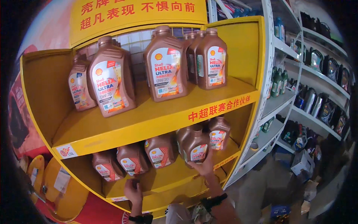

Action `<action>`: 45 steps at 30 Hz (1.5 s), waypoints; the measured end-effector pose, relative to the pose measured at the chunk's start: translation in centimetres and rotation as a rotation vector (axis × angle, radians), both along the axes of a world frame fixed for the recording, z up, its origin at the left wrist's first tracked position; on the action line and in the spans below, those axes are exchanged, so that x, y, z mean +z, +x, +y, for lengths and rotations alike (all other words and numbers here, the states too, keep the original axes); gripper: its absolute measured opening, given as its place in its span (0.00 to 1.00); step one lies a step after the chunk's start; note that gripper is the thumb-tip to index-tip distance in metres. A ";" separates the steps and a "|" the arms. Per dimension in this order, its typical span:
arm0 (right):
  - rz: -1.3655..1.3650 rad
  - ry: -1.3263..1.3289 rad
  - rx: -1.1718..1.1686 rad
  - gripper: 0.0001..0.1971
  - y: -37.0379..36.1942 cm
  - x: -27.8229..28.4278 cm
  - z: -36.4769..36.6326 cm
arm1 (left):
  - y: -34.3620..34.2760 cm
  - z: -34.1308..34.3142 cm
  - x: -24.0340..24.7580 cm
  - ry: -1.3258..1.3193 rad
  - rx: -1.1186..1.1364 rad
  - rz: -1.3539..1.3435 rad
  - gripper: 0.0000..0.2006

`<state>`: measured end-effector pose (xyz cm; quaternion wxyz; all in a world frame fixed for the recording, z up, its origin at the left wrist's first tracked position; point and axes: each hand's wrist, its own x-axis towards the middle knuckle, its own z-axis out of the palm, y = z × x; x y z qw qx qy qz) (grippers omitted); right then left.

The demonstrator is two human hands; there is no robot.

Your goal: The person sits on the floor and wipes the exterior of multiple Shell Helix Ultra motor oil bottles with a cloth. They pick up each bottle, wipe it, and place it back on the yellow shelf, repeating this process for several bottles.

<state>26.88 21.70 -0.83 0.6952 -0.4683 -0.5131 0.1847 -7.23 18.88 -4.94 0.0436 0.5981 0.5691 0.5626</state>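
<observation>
A brown motor-oil bottle [194, 143] with a white, red and blue label stands on the lower shelf, tilted a little. My right hand [204, 167] grips its lower front, thumb at the left and fingers round the right side. My left hand [133, 190] is at the lower shelf's front edge with its fingers curled. Whether anything dark sits in those fingers is too shadowed to tell. Left of the held bottle are several brown oil bottles [160, 151] with red-and-white labels. Another brown bottle [219, 134] stands just to its right.
The yellow display rack [145, 128] has raised side panels. On its upper shelf stand large brown oil bottles [166, 69], with more behind. At right, white metal shelving [281, 102] carries bottles. Boxes [302, 164] lie on the floor there. Yellow panels [61, 190] lean at the left.
</observation>
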 end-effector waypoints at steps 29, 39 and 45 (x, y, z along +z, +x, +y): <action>-0.200 -0.048 0.400 0.27 5.5 -1.8 9.0 | 22.0 9.6 3.6 -0.341 -0.376 0.174 0.45; -0.289 -0.325 0.178 0.37 5.8 -1.7 8.0 | 22.3 11.0 2.8 -0.368 -0.458 0.096 0.42; -0.276 -0.298 0.107 0.51 3.7 -2.7 8.7 | 21.0 12.4 1.5 -0.469 -0.377 0.183 0.40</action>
